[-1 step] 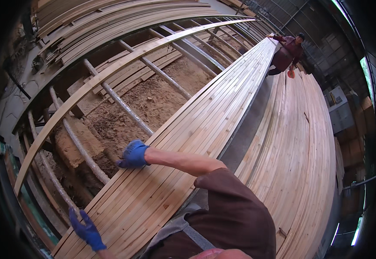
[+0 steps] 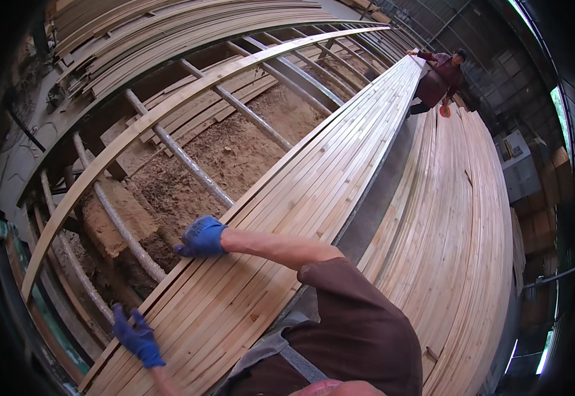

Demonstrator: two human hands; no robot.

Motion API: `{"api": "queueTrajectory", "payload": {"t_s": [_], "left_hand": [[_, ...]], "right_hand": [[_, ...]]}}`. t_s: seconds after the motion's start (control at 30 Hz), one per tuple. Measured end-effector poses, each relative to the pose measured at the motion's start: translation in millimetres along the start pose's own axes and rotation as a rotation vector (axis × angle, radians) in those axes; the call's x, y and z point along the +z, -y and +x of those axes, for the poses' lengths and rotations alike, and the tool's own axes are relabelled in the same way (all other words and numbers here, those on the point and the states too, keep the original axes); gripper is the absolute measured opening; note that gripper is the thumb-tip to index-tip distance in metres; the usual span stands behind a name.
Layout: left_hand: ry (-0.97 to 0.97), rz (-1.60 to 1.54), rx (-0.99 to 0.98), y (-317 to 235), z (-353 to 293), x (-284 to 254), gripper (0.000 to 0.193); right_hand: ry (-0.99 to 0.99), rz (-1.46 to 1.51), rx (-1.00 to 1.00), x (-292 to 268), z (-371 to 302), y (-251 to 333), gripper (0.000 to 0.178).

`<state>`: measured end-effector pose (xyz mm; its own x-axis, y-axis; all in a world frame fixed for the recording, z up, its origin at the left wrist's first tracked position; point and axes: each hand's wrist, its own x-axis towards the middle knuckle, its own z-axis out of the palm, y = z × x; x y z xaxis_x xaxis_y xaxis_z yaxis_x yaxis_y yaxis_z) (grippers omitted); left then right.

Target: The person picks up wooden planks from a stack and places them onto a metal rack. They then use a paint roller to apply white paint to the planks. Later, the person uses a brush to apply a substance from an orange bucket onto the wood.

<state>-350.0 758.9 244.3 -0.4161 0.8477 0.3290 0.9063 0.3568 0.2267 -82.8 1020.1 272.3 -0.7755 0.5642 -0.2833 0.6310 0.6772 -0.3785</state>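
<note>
A long layer of pale narrow wooden boards (image 2: 287,228) stretches from beside me toward the far end, lying side by side. At its left edge my right hand (image 2: 203,236), in a blue glove, is closed over the outermost board (image 2: 180,269); its fingertips are partly hidden. Nearer me, my left hand (image 2: 137,338), gloved in blue too, hovers by the same edge with fingers spread and nothing in them. A dark gap runs between the outer boards and the others.
Metal rollers (image 2: 181,155) cross the frame on the left, and a single long board (image 2: 119,146) lies over them. Sawdust (image 2: 234,138) covers the ground below. Another board stack (image 2: 459,231) is on the right. A co-worker (image 2: 442,76) stands at the far end, one hand at the boards.
My left hand has shifted slightly away from me along the edge. Near my hands, the dark gap beside the outer boards looks wider. My right hand has barely moved.
</note>
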Motion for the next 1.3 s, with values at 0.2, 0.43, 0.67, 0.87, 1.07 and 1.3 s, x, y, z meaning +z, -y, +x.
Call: {"api": "queueTrajectory", "payload": {"t_s": [0.2,0.43,0.67,0.87,1.07,1.3], "left_hand": [[-0.113,-0.025,-0.083,24.0,-13.2,16.4,0.036],[-0.082,-0.024,-0.232,-1.1,-20.6,15.0,0.054],[-0.19,-0.293,-0.294,-72.1,-95.2,-3.1,0.067],[-0.51,-0.484,-0.204,-114.6,-258.2,-71.8,0.049],[-0.323,-0.316,-0.938,-120.8,-493.1,-60.6,0.031],[-0.329,-0.696,-1.521,-190.1,-743.9,68.8,0.025]], "right_hand": [[-0.146,-0.02,-0.276,45.9,58.6,14.5,0.039],[-0.207,-0.094,-0.191,39.0,15.2,27.0,0.041],[0.045,-0.094,-0.407,80.4,59.5,-19.5,0.047],[-0.003,-0.374,-0.347,75.3,135.0,-154.7,0.043],[0.042,0.299,-0.366,87.7,115.3,-69.4,0.051],[-0.123,-0.043,-0.409,50.6,90.2,-30.8,0.035]]}}
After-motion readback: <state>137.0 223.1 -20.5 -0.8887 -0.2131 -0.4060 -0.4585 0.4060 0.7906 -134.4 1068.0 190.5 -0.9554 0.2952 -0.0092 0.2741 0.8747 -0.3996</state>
